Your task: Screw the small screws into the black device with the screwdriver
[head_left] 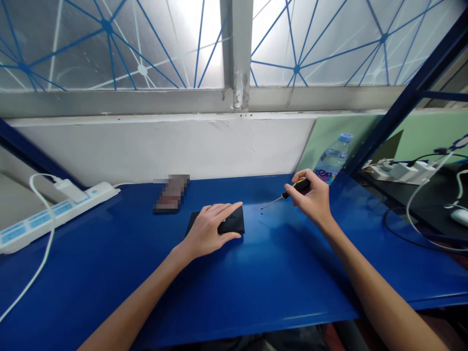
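Note:
A flat black device [234,222], its exact kind unclear, lies on the blue tabletop. Across it rests my left hand [208,226], fingers along the far side and thumb at the near edge, holding it in place. My right hand [310,197] is closed around a screwdriver [300,186] with a black and yellow handle. Its thin shaft slants down to the left, the tip close to a few tiny dark screw-like bits [261,213] on the table, just right of the device. Whether the tip touches one, I cannot tell.
A blurred-out phone-like object [168,200] lies behind my left hand. On the left is a white power strip [62,214] with a plugged-in charger and cable. A water bottle [332,158] stands at the back right. Further right are cables and adapters [405,170] on a black surface.

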Tool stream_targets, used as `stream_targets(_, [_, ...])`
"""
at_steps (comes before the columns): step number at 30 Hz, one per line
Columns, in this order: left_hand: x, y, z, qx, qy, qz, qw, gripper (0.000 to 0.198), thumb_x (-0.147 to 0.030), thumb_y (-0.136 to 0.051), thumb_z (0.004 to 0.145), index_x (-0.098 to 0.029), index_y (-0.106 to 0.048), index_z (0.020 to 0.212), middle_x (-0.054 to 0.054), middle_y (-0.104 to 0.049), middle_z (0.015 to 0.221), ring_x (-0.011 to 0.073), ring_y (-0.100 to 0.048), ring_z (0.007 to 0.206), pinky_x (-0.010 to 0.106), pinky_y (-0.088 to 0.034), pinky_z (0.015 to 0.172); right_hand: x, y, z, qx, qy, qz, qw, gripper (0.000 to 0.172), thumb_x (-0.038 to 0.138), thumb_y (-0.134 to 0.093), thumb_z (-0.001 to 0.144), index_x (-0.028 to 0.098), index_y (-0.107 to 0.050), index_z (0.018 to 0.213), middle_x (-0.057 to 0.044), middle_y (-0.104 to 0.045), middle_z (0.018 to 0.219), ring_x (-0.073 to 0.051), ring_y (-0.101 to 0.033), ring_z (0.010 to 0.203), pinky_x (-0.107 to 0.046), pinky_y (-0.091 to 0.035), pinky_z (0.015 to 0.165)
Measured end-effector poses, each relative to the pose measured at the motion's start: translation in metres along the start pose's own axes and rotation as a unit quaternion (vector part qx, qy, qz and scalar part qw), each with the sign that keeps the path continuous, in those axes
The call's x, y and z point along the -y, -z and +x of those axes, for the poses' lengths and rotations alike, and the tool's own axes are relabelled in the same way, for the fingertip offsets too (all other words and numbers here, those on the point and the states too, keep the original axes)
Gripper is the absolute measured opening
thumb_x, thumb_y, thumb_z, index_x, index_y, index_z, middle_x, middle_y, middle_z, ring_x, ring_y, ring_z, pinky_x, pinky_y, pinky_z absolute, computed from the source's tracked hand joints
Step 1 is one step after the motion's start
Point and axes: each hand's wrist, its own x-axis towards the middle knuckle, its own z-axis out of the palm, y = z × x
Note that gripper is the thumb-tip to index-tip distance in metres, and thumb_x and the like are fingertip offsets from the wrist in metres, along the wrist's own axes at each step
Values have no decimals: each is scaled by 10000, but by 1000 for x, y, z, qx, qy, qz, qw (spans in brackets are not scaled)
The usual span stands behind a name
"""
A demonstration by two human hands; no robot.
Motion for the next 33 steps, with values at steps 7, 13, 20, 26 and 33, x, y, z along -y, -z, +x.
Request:
stream_targets(7, [1,-1,-2,42,-11,29,999,797,-406,-800,916,-326,-401,1601,120,-651,1475,351,-609,1338,522,-442,1075,0,-2,0,-22,61,-116,991,153,294,-666,733,251,-522,764,44,-568,618,-147,-511,538,-284,-407,575])
stream_targets(13, [1,-2,-3,51,-7,32,998,763,-431,-779,925,-320,-431,1595,120,-644,1482,353,-601,1345,519,-447,1085,-1,-7,-2,-7,59,-120,991,142,301,-646,742,253,-514,767,45,-561,611,-146,-500,532,-281,-391,575])
stream_targets(20, [-7,-1,0,48,20,4,999,584,-471,-728,951,-299,-579,1490,123,-652,1447,358,-590,1336,564,-464,1099,4,-5,-5,-20,42,-71,996,184,295,-692,750,254,-513,745,56,-552,586,-134,-493,491,-280,-397,530])
stream_targets(26, [-19,-5,2,-41,50,-56,996,226,-406,-698,978,-263,-781,1131,94,-741,1265,324,-659,1228,542,-512,1062,25,-4,-10,4,-48,137,989,255,287,-774,772,260,-521,763,83,-528,483,-151,-553,355,-268,-391,392])
stream_targets(33, [-25,-2,3,-42,16,-115,992,164,-348,-755,942,-277,-787,1086,63,-783,1175,291,-706,1150,518,-509,1065,40,-14,-19,34,-93,207,973,287,296,-802,748,242,-520,737,84,-531,510,-134,-567,342,-248,-402,371])
